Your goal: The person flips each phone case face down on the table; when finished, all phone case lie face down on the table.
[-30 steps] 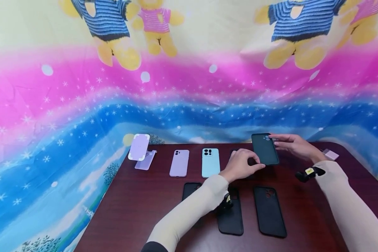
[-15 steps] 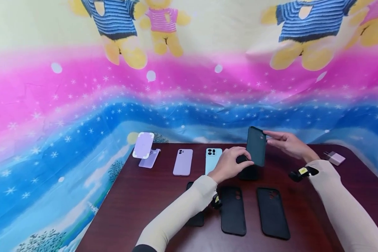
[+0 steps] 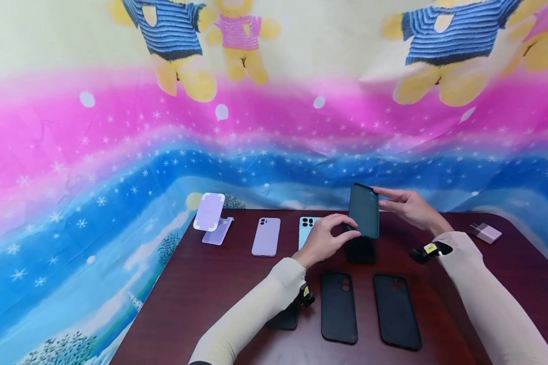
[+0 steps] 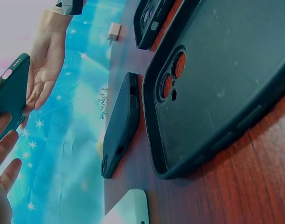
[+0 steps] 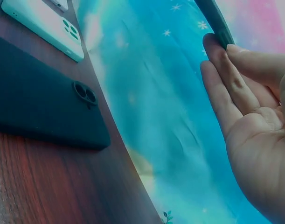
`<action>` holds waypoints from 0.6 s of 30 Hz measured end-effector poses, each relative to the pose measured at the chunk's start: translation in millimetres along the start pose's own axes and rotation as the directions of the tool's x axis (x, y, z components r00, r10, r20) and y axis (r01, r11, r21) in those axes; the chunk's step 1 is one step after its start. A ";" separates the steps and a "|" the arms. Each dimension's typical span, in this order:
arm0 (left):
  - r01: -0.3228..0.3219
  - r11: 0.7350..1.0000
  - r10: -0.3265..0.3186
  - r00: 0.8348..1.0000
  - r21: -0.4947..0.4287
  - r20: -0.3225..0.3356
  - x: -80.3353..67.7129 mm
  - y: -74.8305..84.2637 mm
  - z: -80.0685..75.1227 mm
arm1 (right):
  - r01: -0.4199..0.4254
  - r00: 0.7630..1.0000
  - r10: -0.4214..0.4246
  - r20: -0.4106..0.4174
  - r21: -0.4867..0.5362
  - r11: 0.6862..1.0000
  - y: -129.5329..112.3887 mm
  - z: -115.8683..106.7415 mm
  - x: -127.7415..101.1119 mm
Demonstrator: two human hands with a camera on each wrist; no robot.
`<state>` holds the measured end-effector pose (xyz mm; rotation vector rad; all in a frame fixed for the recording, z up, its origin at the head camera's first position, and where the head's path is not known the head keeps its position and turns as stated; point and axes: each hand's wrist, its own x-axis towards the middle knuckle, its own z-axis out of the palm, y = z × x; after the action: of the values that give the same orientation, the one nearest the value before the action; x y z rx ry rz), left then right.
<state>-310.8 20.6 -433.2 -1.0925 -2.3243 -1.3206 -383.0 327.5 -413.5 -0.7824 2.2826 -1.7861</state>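
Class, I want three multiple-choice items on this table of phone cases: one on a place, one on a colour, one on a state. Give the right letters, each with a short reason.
1. Where does the lilac stand sit?
A. At the table's far left corner
B. Between the black cases
C. By the right wrist

2. What colour is the case lying next to the stand?
A. Red
B. Lilac
C. Black

3. How is the dark green case placed?
A. Flat on the table
B. Lifted off the table between both hands
C. Leaning on the stand

Answers: 1 A, the stand is at the far left corner, left of the cases. 2 B, it is pale lilac. 3 B, the left hand has its lower end in its grip and the right hand touches its upper edge.
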 end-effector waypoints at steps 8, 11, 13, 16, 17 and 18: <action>0.053 0.998 -0.053 0.999 -0.035 0.014 -6.2 -4.1 -6.2 | -0.005 1.000 0.005 0.007 0.067 0.998 -0.1 -0.1 3.9; 0.045 0.999 -0.045 0.999 -0.018 0.024 -7.4 -5.0 -8.5 | 0.000 1.000 -0.001 0.016 0.082 0.997 -0.1 -1.4 4.6; 0.028 0.999 -0.027 0.999 -0.020 0.024 -8.3 -5.5 -9.9 | 0.007 0.999 -0.010 0.034 0.102 0.995 0.3 -1.7 4.9; -0.004 1.000 0.004 1.000 -0.022 0.025 -10.0 -5.9 -11.5 | 0.019 0.997 -0.028 0.069 0.136 0.991 0.4 -1.5 4.9; -0.006 1.000 0.007 1.000 -0.025 0.025 -10.7 -6.0 -11.9 | 0.026 0.996 -0.038 0.081 0.142 0.990 0.5 -1.4 4.9; -0.002 0.999 0.003 1.000 -0.032 0.026 -11.4 -5.5 -12.4 | 0.031 0.995 -0.045 0.091 0.146 0.989 0.8 -1.3 4.9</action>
<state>-308.7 3.2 -435.9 -1.1291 -2.3270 -1.3555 -388.0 326.3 -412.9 -0.8691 2.0665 -1.8647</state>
